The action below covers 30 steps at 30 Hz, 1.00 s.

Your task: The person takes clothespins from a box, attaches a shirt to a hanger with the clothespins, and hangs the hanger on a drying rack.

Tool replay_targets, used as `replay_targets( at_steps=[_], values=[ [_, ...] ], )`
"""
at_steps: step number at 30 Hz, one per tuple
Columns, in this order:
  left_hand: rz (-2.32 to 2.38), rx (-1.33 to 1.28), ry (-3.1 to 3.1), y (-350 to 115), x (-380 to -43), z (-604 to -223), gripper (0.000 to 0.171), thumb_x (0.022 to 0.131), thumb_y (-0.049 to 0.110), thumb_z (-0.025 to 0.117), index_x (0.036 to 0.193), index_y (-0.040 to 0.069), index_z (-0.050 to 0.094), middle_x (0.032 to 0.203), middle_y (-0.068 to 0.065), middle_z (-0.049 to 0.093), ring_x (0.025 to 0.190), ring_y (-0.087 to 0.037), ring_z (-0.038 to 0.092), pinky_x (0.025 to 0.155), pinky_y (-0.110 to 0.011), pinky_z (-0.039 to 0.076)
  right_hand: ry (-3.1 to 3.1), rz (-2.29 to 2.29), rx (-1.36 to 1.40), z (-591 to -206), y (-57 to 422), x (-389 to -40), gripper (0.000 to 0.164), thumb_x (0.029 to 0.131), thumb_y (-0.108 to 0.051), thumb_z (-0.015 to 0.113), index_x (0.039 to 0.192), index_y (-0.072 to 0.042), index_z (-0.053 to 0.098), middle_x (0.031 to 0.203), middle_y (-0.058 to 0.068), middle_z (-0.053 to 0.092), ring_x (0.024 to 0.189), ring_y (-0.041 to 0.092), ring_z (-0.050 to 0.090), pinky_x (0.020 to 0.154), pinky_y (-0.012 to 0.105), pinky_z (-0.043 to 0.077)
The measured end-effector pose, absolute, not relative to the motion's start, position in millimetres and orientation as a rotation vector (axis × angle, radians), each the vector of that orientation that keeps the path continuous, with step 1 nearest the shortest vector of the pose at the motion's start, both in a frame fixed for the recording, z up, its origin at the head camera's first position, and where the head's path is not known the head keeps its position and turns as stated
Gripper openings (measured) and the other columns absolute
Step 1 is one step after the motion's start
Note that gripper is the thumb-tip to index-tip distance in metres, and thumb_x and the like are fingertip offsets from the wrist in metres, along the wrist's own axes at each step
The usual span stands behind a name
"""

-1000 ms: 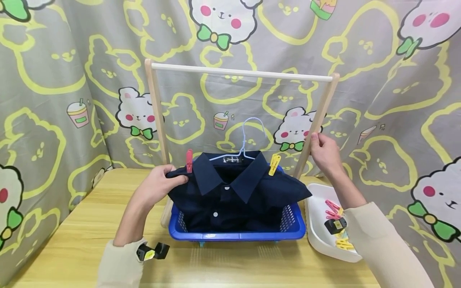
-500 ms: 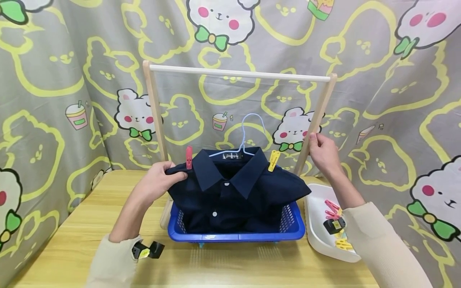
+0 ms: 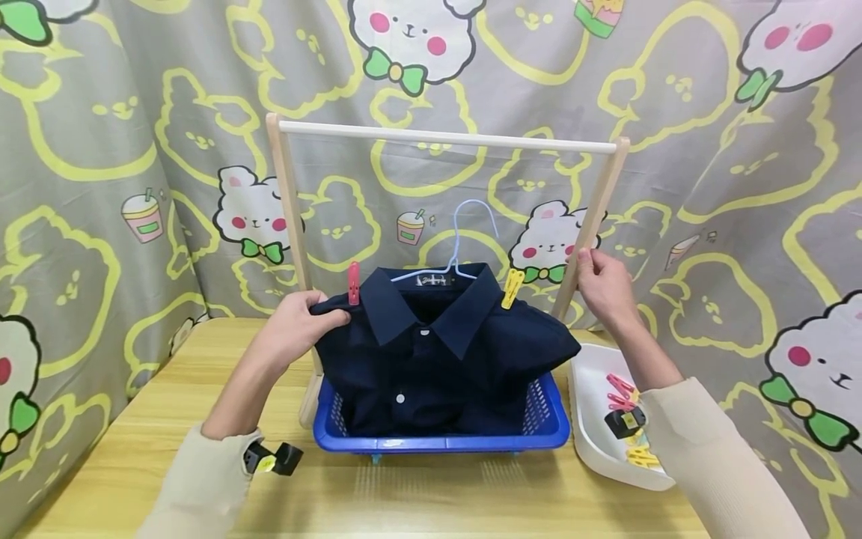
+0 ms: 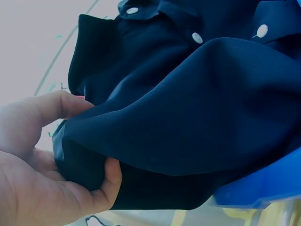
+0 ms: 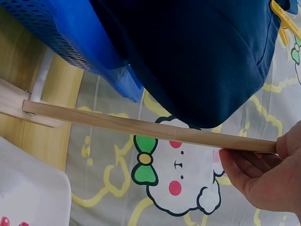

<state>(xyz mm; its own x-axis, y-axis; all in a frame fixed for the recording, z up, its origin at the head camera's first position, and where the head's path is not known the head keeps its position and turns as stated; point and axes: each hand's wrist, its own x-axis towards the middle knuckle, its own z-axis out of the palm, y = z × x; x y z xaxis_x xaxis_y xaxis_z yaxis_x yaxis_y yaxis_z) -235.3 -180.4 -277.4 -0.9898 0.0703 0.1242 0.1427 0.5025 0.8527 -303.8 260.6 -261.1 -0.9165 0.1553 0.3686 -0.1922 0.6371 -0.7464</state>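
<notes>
A navy shirt (image 3: 444,374) with white buttons hangs on a pale blue hanger (image 3: 456,239), its lower part inside the blue basket (image 3: 441,443). On its shoulders sit a red clothespin (image 3: 353,284) and a yellow clothespin (image 3: 512,289). My left hand (image 3: 292,326) grips the shirt at the left shoulder, fingers and thumb around the cloth in the left wrist view. My right hand (image 3: 604,284) holds the right wooden post of the clothes rack (image 3: 592,217), with thumb and fingers on either side of it in the right wrist view.
The rack's white crossbar (image 3: 444,137) spans above the shirt. A white tray (image 3: 599,468) with several red and yellow clothespins stands to the right on the wooden table (image 3: 431,501). A patterned curtain (image 3: 431,67) closes off the back and sides.
The shirt, hanger and clothespins have risen a little with my left hand. My right hand stays on the post, and the basket keeps its place.
</notes>
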Motion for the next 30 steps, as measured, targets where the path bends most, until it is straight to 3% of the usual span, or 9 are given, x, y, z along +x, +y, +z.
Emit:
replay_targets(
  at_steps=[15,26,30],
  values=[
    [-1.454,-0.169,-2.673,-184,-239,-259,0.03,0.093,0.031,0.067,0.086,0.004,0.056,0.071,-0.001,0.044,0.083,-0.026,0.049,0.072,-0.036,0.039,-2.459,1.223,0.028,-262,261,-306,0.063,0.108,-0.049,0.03,0.137,0.0,0.057,0.129,0.029,0.06,0.119,0.044,0.061,0.101,0.058,0.048],
    [-1.467,-0.165,-2.658,-186,-238,-240,0.032,0.094,0.031,0.066,0.089,0.001,0.056,0.072,-0.001,0.04,0.085,-0.026,0.047,0.072,-0.037,0.038,-2.457,1.18,0.039,-261,261,-306,0.061,0.108,-0.046,0.031,0.134,0.002,0.059,0.127,0.032,0.061,0.116,0.044,0.062,0.097,0.057,0.049],
    [-1.471,-0.165,-2.641,-186,-237,-233,0.032,0.095,0.03,0.066,0.084,0.003,0.053,0.072,-0.002,0.037,0.082,-0.027,0.047,0.07,-0.037,0.038,-2.455,1.157,0.038,-261,262,-305,0.06,0.108,-0.046,0.031,0.133,0.002,0.06,0.126,0.031,0.062,0.113,0.043,0.063,0.092,0.051,0.05]
  ],
)
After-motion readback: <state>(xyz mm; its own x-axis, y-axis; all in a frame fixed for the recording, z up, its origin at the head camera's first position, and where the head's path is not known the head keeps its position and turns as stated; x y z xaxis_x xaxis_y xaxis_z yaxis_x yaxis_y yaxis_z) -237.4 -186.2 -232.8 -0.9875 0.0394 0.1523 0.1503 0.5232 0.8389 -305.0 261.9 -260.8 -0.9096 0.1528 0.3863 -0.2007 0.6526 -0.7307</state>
